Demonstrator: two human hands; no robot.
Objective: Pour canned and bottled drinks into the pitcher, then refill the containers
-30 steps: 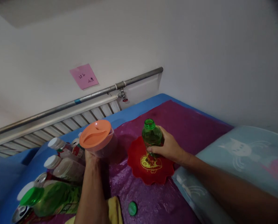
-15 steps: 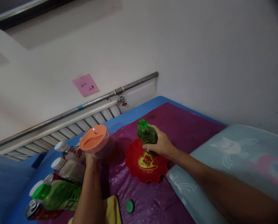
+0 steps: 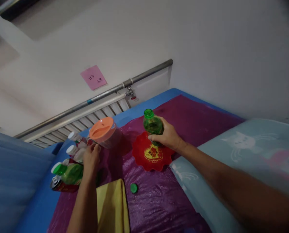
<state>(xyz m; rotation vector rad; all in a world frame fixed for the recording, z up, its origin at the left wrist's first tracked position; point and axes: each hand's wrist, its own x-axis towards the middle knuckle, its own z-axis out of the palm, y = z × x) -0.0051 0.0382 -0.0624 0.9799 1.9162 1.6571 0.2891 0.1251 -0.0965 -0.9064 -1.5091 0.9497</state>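
right hand (image 3: 168,134) wrapped around uncapped green bottle (image 3: 152,124), upright above red plate (image 3: 140,157); palm hides bottle's lower side, can't tell if base touches plate. left hand (image 3: 91,157) just beside orange-lidded container (image 3: 102,129), fingers bunched, can't tell if gripping anything. left forearm covers ends of lying bottles (image 3: 73,173). yellow cloth (image 3: 112,205) cut off at bottom edge

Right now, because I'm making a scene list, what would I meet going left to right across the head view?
Blue cloth → drink can → left hand → yellow towel → green cap → open green bottle → right hand holding it → pillow.
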